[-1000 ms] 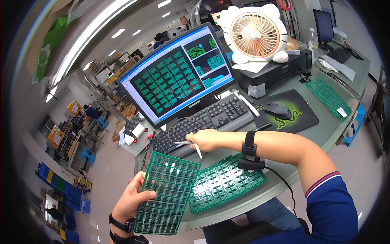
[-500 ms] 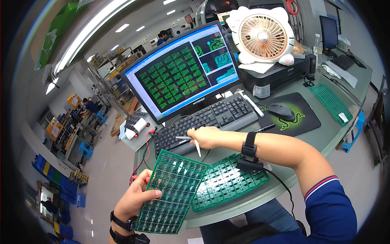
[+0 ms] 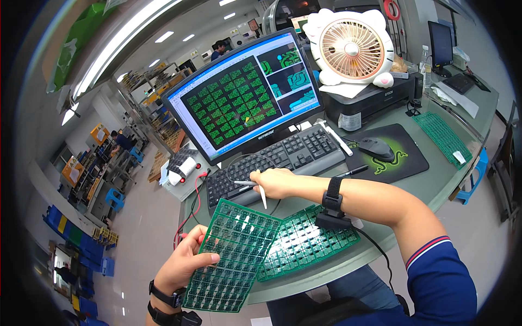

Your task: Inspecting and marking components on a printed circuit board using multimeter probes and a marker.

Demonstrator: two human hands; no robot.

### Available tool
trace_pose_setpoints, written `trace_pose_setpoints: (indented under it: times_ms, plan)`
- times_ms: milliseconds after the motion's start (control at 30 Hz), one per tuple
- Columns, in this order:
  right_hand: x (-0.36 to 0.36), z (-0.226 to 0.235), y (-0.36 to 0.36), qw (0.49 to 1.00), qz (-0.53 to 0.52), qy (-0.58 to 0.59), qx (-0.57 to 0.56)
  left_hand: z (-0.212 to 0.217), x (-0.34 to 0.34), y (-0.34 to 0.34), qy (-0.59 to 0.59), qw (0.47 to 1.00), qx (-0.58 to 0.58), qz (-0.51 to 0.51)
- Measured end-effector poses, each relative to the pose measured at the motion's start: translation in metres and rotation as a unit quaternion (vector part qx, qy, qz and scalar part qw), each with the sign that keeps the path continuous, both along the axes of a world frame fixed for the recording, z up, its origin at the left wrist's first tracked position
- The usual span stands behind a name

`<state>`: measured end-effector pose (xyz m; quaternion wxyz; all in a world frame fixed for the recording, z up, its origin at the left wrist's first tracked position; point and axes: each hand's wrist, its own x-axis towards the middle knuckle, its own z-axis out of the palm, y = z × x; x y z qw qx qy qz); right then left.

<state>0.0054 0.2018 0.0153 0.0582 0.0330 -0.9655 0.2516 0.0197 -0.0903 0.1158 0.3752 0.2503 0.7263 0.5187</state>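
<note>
Monitor (image 3: 231, 100) at twelve o'clock newly marked yellow, probably a singled-out spot, with green panel (image 3: 234, 258) pinched in left hand (image 3: 186, 263), pointed tool (image 3: 263, 196) gripped in right hand (image 3: 275, 183).

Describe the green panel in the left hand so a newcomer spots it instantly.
Find the black-framed monitor showing green patterns, then the black keyboard below it. In view below the keyboard's left end is a thin rectangular green circuit-board panel. It alone is raised in the left hand; the green panel just right lies on the desk.
</note>
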Motion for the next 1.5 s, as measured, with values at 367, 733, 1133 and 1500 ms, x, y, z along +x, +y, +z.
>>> trace_pose_setpoints:
  times_ms: [367, 733, 1133, 1500]
  plan:
    - [0.047, 0.022, 0.032, 0.966, -0.113, 0.126, -0.195, -0.004, 0.004, 0.013, -0.055, 0.997, -0.006, -0.047]
    - [0.176, 0.037, -0.014, 0.726, 0.136, 0.306, -0.6, -0.01, 0.006, 0.033, -0.111, 0.99, -0.023, -0.087]
    - [0.185, 0.015, -0.054, 0.779, 0.138, 0.359, -0.495, -0.016, 0.018, 0.045, -0.154, 0.975, -0.06, -0.148]
    - [0.182, 0.011, -0.054, 0.825, 0.119, 0.368, -0.412, -0.023, 0.023, 0.051, -0.132, 0.976, -0.045, -0.166]
